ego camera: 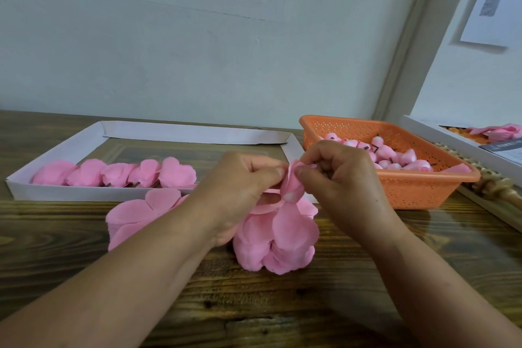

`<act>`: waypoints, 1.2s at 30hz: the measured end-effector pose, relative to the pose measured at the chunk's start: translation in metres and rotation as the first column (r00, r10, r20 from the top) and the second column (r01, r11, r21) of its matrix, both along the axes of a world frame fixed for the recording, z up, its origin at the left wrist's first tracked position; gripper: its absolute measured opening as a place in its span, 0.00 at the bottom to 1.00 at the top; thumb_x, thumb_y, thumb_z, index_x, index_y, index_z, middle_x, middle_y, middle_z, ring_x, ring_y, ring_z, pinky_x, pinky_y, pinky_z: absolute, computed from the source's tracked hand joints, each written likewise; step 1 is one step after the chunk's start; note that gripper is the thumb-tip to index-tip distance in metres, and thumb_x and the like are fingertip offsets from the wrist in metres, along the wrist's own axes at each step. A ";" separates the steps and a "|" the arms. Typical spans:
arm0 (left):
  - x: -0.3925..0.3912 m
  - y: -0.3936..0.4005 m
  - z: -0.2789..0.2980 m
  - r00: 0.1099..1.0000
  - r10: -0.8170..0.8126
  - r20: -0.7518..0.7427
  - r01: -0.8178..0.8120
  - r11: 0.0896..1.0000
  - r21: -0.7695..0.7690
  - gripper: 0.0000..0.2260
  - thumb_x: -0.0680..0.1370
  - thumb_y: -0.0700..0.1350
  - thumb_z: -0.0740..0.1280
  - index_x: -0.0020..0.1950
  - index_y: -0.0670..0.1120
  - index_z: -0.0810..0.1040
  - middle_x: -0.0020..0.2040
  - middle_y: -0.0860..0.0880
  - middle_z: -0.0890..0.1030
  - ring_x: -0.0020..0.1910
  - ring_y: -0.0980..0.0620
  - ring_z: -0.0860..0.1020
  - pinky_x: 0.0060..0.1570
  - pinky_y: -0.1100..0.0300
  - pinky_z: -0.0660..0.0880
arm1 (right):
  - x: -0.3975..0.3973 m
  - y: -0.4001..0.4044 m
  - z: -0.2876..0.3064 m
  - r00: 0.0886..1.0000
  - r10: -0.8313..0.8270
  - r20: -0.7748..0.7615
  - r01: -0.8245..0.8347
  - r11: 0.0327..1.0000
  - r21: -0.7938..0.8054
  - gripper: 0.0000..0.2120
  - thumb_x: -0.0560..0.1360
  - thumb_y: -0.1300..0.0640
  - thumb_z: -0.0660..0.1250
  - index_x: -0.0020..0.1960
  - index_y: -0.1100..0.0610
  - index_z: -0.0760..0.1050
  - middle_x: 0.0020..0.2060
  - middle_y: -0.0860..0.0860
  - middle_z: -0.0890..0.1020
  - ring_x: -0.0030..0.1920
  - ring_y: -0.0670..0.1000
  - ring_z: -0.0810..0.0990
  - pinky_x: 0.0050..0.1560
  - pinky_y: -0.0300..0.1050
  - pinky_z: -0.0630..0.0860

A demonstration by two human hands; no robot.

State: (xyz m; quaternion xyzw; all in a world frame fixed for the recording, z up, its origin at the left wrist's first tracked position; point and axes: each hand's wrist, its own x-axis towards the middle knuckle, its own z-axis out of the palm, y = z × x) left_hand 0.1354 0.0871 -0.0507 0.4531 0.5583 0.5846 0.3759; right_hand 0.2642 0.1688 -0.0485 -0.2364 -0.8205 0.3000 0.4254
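Head view: left hand (pixel 240 178) and right hand (pixel 339 175) meet above the table (pixel 254 305). On each, thumb and forefinger are curled and pinch one pink petal (pixel 291 182), and the other fingers are folded. The petal stands between the two sets of fingertips. A petal pile (pixel 279 237) lies just below the fingers. A tray (pixel 84 193) of flowers (pixel 113 174) is to their left, a basket (pixel 409 189) of buds (pixel 392 155) to their right.

2 hands (pixel 240 178) (pixel 341 175), 5 pink flowers (pixel 115 175), 1 white tray (pixel 84 193), 1 orange basket (pixel 423 192)
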 end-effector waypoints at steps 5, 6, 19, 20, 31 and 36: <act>-0.001 0.000 -0.002 0.996 -0.054 0.071 0.055 0.998 -0.008 0.08 0.77 0.36 0.65 0.42 0.43 0.84 0.36 0.46 0.84 0.37 0.54 0.81 0.42 0.60 0.80 | 0.000 -0.003 0.003 0.998 0.061 -0.016 -0.062 0.996 -0.060 0.07 0.73 0.67 0.67 0.37 0.60 0.76 0.23 0.51 0.76 0.23 0.44 0.68 0.24 0.35 0.65; -0.001 0.000 -0.003 0.994 -0.060 0.088 0.061 0.998 -0.005 0.07 0.77 0.36 0.66 0.42 0.42 0.83 0.35 0.46 0.83 0.36 0.54 0.81 0.42 0.60 0.80 | 0.001 -0.003 0.003 0.997 0.082 -0.017 -0.083 0.994 -0.076 0.07 0.73 0.67 0.67 0.37 0.60 0.76 0.23 0.51 0.75 0.22 0.44 0.67 0.24 0.35 0.64; 0.000 0.000 -0.005 0.990 -0.079 0.120 0.082 0.996 -0.018 0.09 0.72 0.40 0.72 0.49 0.38 0.83 0.36 0.45 0.83 0.36 0.53 0.80 0.41 0.58 0.80 | 0.006 0.001 0.005 0.982 0.190 0.007 -0.184 0.962 -0.203 0.01 0.73 0.63 0.68 0.45 0.60 0.77 0.23 0.50 0.75 0.23 0.47 0.70 0.23 0.38 0.67; 0.001 0.000 -0.004 0.990 -0.076 0.120 0.079 0.997 -0.020 0.10 0.71 0.41 0.72 0.49 0.38 0.83 0.37 0.45 0.83 0.36 0.52 0.80 0.41 0.58 0.80 | 0.006 0.002 0.006 0.981 0.195 0.009 -0.189 0.961 -0.203 0.01 0.73 0.64 0.67 0.43 0.61 0.77 0.22 0.50 0.76 0.23 0.47 0.70 0.23 0.38 0.67; 0.004 0.001 -0.006 0.954 -0.154 0.255 0.167 0.985 -0.030 0.07 0.75 0.37 0.67 0.50 0.40 0.82 0.41 0.45 0.85 0.41 0.49 0.84 0.41 0.57 0.82 | 0.004 0.001 0.004 0.987 0.162 -0.013 -0.162 0.968 -0.192 0.04 0.73 0.69 0.66 0.39 0.65 0.77 0.20 0.49 0.76 0.20 0.43 0.71 0.22 0.34 0.67; 0.004 -0.002 -0.004 0.922 -0.182 0.341 0.208 0.977 -0.041 0.08 0.76 0.36 0.66 0.53 0.37 0.81 0.42 0.42 0.85 0.39 0.50 0.84 0.33 0.62 0.79 | 0.003 0.001 0.003 0.985 0.167 -0.042 -0.172 0.960 -0.222 0.04 0.72 0.69 0.67 0.39 0.66 0.78 0.21 0.48 0.77 0.21 0.40 0.72 0.23 0.31 0.66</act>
